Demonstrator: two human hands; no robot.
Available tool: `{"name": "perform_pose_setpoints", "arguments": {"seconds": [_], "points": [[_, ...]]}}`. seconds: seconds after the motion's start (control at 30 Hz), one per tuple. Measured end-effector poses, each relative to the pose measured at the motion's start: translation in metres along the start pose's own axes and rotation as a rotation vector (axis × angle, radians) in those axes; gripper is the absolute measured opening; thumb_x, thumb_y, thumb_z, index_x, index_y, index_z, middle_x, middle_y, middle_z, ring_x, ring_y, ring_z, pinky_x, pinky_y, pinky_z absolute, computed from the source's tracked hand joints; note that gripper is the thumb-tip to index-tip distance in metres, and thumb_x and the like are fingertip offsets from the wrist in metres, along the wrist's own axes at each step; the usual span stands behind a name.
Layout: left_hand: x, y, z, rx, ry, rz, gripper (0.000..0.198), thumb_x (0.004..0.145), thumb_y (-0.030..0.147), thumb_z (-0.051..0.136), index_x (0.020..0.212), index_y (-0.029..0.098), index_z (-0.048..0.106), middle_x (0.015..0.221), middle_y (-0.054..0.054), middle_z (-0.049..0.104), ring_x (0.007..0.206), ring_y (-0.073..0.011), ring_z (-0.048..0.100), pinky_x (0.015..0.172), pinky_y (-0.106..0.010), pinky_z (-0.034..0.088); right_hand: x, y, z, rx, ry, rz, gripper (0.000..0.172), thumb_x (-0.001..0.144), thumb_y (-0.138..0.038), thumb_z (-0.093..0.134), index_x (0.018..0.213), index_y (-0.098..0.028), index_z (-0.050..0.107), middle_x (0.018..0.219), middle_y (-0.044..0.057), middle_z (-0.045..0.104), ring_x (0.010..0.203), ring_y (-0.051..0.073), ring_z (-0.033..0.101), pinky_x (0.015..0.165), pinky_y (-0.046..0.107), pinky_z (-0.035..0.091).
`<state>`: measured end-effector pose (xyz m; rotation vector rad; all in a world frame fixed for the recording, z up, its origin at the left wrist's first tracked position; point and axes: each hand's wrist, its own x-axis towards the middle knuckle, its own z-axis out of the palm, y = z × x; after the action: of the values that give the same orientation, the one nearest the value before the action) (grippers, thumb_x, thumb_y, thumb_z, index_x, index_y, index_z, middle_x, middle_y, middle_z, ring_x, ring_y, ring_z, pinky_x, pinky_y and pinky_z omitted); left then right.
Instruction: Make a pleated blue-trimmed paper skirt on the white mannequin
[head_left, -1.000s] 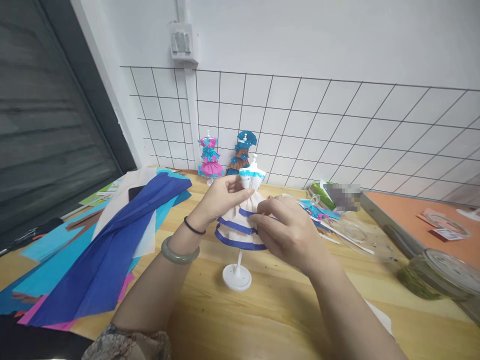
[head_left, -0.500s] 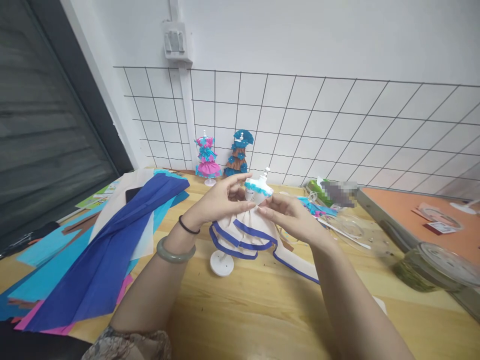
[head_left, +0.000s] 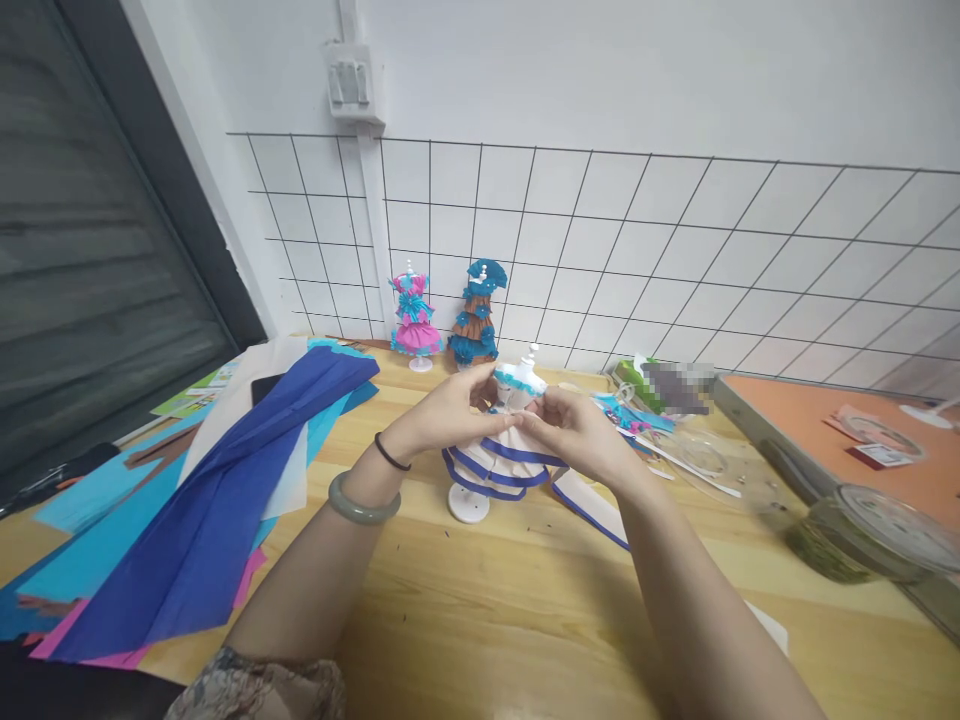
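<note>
- left hand (head_left: 459,408): thumb and fingers drawn narrow, pinching the gathered waist of the cream dress (head_left: 501,468) from its left side.
- right hand (head_left: 583,432): likewise narrow, gripping the same waist from the right; the two thumbs nearly meet in front.
- dress: fitted on a small white mannequin (head_left: 529,374), above the desk (head_left: 465,640), between both hands; skirt tiers carry dark blue edging, bust carries light blue trim.
- mannequin: tilted, neck toward the right; round base (head_left: 469,505) visible below the skirt. cannot tell whether the base touches the desk.
- cream strip (head_left: 594,508) with blue edge: extends from beside the skirt toward the right forearm, which hides its end.
- behind, near the wall: a pink-and-blue dressed figure (head_left: 418,335) and a brown-and-teal one (head_left: 474,325), both upright.
- left of the desk: overlapping coloured sheets (head_left: 225,500), dark blue uppermost.
- left wrist: green bangle (head_left: 364,512) and dark band (head_left: 388,457).
</note>
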<state>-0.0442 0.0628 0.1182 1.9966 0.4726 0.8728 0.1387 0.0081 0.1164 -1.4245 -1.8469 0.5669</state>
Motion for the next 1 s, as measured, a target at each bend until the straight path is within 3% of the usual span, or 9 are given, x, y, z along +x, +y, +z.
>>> {"name": "perform_pose_setpoints", "arguments": {"seconds": [0.27, 0.63, 0.77, 0.87, 1.0], "points": [[0.003, -0.013, 0.000, -0.008, 0.079, -0.075, 0.051, 0.071, 0.030, 0.071, 0.116, 0.016, 0.052, 0.104, -0.009, 0.061, 0.092, -0.0197, 0.060, 0.078, -0.033, 0.048, 0.002, 0.008, -0.002, 0.124, -0.066, 0.016, 0.029, 0.080, -0.044, 0.057, 0.077, -0.015, 0.056, 0.063, -0.001, 0.051, 0.056, 0.011, 0.043, 0.048, 0.022, 0.034], [0.002, -0.015, -0.003, -0.093, 0.097, -0.093, 0.045, 0.073, 0.025, 0.068, 0.114, 0.017, 0.051, 0.094, -0.005, 0.059, 0.085, -0.0163, 0.058, 0.074, -0.029, 0.046, 0.000, 0.006, -0.007, 0.214, -0.103, 0.041, 0.036, 0.076, -0.051, 0.064, 0.076, -0.018, 0.051, 0.063, -0.004, 0.046, 0.055, 0.009, 0.039, 0.050, 0.022, 0.032], [0.002, -0.013, -0.004, -0.107, 0.074, -0.095, 0.046, 0.073, 0.024, 0.068, 0.115, 0.017, 0.051, 0.094, -0.005, 0.059, 0.085, -0.0160, 0.057, 0.073, -0.028, 0.046, 0.001, 0.009, -0.009, 0.201, -0.145, 0.073, 0.039, 0.079, -0.055, 0.058, 0.085, -0.017, 0.059, 0.070, 0.000, 0.052, 0.061, 0.012, 0.044, 0.054, 0.024, 0.036], [0.002, -0.012, -0.005, -0.115, 0.035, -0.100, 0.044, 0.074, 0.024, 0.067, 0.114, 0.016, 0.051, 0.095, -0.005, 0.059, 0.086, -0.0163, 0.057, 0.073, -0.028, 0.045, 0.002, 0.011, -0.010, 0.181, -0.175, 0.092, 0.042, 0.080, -0.057, 0.055, 0.082, -0.016, 0.061, 0.069, 0.001, 0.053, 0.061, 0.012, 0.045, 0.055, 0.025, 0.037], [0.002, -0.014, -0.005, -0.102, 0.031, -0.109, 0.047, 0.074, 0.027, 0.068, 0.115, 0.016, 0.049, 0.097, -0.006, 0.059, 0.089, -0.0175, 0.057, 0.073, -0.028, 0.045, 0.001, 0.009, -0.008, 0.153, -0.128, 0.086, 0.037, 0.078, -0.053, 0.061, 0.080, -0.016, 0.060, 0.066, 0.000, 0.052, 0.058, 0.011, 0.044, 0.051, 0.023, 0.034]]}}
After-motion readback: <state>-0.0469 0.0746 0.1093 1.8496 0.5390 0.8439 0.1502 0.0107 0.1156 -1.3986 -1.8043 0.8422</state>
